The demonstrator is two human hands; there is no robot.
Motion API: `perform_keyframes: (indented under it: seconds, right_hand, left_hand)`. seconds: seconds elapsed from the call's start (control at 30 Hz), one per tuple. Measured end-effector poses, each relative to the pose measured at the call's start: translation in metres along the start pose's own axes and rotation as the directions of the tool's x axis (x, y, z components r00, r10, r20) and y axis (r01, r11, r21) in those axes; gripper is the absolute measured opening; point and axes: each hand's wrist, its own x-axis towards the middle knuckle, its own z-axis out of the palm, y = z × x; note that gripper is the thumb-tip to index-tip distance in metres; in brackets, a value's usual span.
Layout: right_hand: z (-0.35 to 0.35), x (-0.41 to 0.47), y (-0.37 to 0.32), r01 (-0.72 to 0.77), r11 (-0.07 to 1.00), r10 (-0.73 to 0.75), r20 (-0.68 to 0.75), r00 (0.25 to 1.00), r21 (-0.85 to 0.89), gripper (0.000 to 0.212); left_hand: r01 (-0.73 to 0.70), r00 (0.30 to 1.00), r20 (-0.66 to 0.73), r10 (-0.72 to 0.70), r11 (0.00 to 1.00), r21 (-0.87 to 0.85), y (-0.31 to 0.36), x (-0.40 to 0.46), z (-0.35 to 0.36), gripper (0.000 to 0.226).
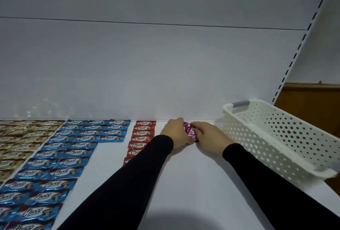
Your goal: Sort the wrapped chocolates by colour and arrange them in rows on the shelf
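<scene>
White shelf (184,183) with a plain white back panel; slotted upright at the far right, brown wood visible past it. Perforated white basket (276,137) sat on the shelf just right of the right hand (207,136), tilted, near end overhanging the shelf edge.

Both hands met at the back of the shelf, black sleeves (128,174) reaching in. Pink-wrapped chocolates (190,130) were pinched between them: left hand (176,132) curled around the left side, right hand's fingers curled over the right side. How many pink pieces, couldn't tell — mostly hidden by fingers. Long axis and facing also unclear; wrappers looked bunched.

Left of the left hand: one column of red chocolates (141,134), long axes running left-right, labels up, column running front to back; lower pieces partly hidden by the left sleeve. Further left, blue chocolates (73,152) in rows, same orientation. Gold chocolates (18,141) at the far left edge.
</scene>
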Motion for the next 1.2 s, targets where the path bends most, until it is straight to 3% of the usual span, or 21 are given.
perform_keyframes:
  seconds: [0.13, 0.23, 0.3, 0.37, 0.43, 0.5, 0.67, 0.8, 1.0, 1.1, 1.17, 1.2]
  right_hand:
    - [-0.004, -0.015, -0.004, 0.022, 0.999, -0.023, 0.021, 1.0, 0.035, 0.031]
    - [-0.005, -0.022, -0.003, 0.036, 0.995, -0.036, 0.003, 0.999, 0.088, 0.035]
    - [-0.006, -0.025, 0.0, 0.013, 0.999, -0.012, -0.016, 1.0, 0.053, 0.037]
    - [-0.004, -0.026, 0.006, -0.037, 0.998, 0.035, -0.039, 0.999, -0.054, 0.021]
    - [-0.003, -0.03, 0.002, -0.101, 0.979, 0.088, -0.08, 0.993, -0.179, 0.033]
    - [-0.003, -0.033, 0.0, -0.12, 0.988, 0.112, -0.085, 0.99, -0.097, 0.035]
    - [-0.005, -0.038, 0.001, -0.117, 0.988, 0.123, -0.057, 0.991, 0.099, 0.014]
    - [-0.005, -0.041, 0.006, -0.13, 0.958, 0.153, -0.07, 0.986, 0.255, 0.007]
    - [-0.008, -0.052, -0.002, -0.073, 0.756, 0.238, -0.169, 0.956, 0.65, 0.009]
    - [-0.012, -0.058, -0.007, -0.064, 0.573, 0.281, -0.122, 0.952, 0.817, 0.016]
    - [-0.01, -0.062, -0.006, -0.072, 0.566, 0.278, -0.107, 0.955, 0.821, 0.022]
    - [-0.009, -0.064, -0.006, -0.08, 0.561, 0.276, -0.095, 0.957, 0.824, 0.021]
  left_hand:
    - [0.085, 0.993, 0.092, -0.074, 0.99, -0.115, -0.002, -0.007, -0.007, 0.031]
    - [0.058, 0.993, 0.104, -0.059, 0.998, 0.017, 0.001, -0.013, -0.013, 0.033]
    - [0.033, 0.993, 0.112, -0.046, 0.993, 0.116, 0.005, -0.017, -0.014, 0.032]
    - [0.018, 0.994, 0.105, -0.036, 0.986, 0.167, 0.005, -0.021, -0.014, 0.031]
    - [0.012, 0.995, 0.097, -0.029, 0.985, 0.175, 0.005, -0.025, -0.014, 0.028]
    - [0.011, 0.995, 0.097, -0.027, 0.987, 0.161, 0.006, -0.029, -0.014, 0.028]
    - [0.015, 0.995, 0.097, -0.017, 1.0, 0.019, 0.012, -0.037, -0.008, 0.05]
    - [0.011, 0.993, 0.113, -0.015, 0.999, 0.033, 0.02, -0.039, 0.0, 0.04]
    - [0.001, 0.999, 0.054, -0.004, 0.998, 0.064, 0.024, -0.053, 0.009, 0.019]
    - [-0.046, 0.998, -0.036, 0.048, 0.998, 0.048, 0.02, -0.061, 0.011, 0.005]
    - [-0.001, 0.997, -0.071, -0.005, 0.996, -0.09, 0.018, -0.067, 0.009, 0.002]
    - [0.046, 0.995, -0.078, -0.067, 0.967, -0.25, 0.017, -0.068, 0.007, 0.003]
